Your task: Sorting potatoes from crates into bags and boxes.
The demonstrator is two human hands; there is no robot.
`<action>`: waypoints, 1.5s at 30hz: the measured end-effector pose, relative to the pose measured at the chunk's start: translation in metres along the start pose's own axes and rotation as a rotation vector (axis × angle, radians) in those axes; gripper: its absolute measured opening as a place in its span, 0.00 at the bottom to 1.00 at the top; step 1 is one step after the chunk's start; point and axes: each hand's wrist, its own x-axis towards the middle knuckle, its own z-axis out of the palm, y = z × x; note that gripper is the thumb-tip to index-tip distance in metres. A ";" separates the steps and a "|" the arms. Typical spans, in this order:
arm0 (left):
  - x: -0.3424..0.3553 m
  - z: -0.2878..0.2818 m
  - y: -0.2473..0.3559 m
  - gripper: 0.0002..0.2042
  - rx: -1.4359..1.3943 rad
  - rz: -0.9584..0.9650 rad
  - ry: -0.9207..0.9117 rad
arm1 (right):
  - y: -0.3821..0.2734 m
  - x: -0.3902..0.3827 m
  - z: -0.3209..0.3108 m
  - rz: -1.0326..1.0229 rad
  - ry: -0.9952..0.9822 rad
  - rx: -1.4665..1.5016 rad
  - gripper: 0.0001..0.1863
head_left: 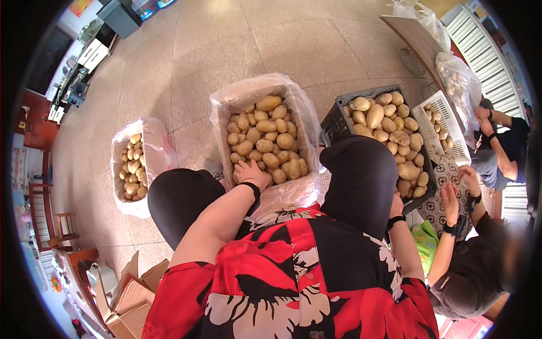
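Note:
My left hand (252,173) reaches into a box (309,127) lined with clear plastic, between my knees. Its fingers are spread over the potatoes (265,135) at the near left corner, and I see none lifted. To the right stands a black plastic crate (432,183) heaped with larger potatoes (389,121). My right hand (396,205) is low beside the near left side of that crate, mostly covered by my right knee. Its fingers are hidden, so whether it holds anything does not show.
A smaller plastic-lined box (117,164) of potatoes stands at the left. A white crate (460,150) with some potatoes adjoins the black one. Two people sit at the right, one with raised hands (450,203). Open cardboard (130,299) lies at lower left; a wooden board (415,42) leans far right.

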 end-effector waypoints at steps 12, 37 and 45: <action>-0.006 -0.001 -0.003 0.27 0.169 0.077 -0.020 | -0.010 -0.011 0.007 -0.073 -0.031 -0.122 0.14; 0.012 0.008 -0.015 0.25 0.287 0.537 0.026 | -0.023 -0.027 0.002 0.127 0.137 0.310 0.11; 0.005 0.014 -0.007 0.20 0.307 0.608 -0.126 | -0.015 -0.012 0.027 0.094 0.062 0.127 0.12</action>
